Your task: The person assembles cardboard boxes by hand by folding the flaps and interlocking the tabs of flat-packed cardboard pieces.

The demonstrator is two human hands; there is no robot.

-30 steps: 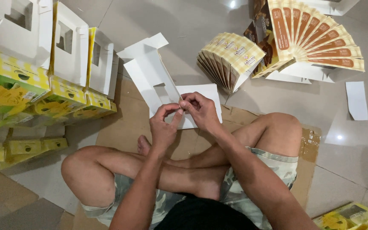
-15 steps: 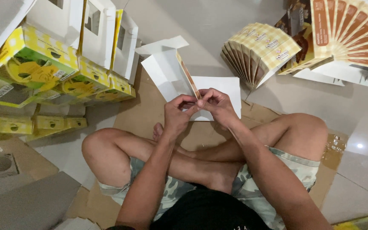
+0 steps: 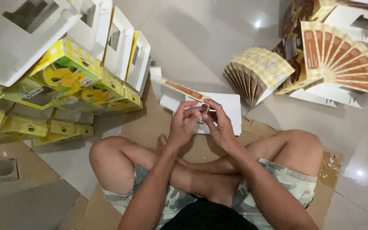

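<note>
I sit cross-legged on a sheet of brown cardboard (image 3: 145,127). Both hands are raised in front of me, pinching a flat white carton blank (image 3: 231,106). My left hand (image 3: 183,124) grips its near edge, and my right hand (image 3: 218,123) grips the same edge just beside it. One flap (image 3: 182,88) of the blank, printed orange and yellow, is folded up and sticks out to the upper left. The rest of the blank hangs white side up, above the cardboard.
Folded yellow-green window boxes (image 3: 64,81) are stacked at the left. A fan of flat yellow checked blanks (image 3: 256,72) stands just past the blank I hold. More orange-striped blanks (image 3: 346,64) fan out at the upper right. Glossy grey floor tiles (image 3: 201,38) lie beyond.
The head camera has swung left, so the piles have shifted right in view. My hands have lifted the blank and one flap now stands folded up to the left.
</note>
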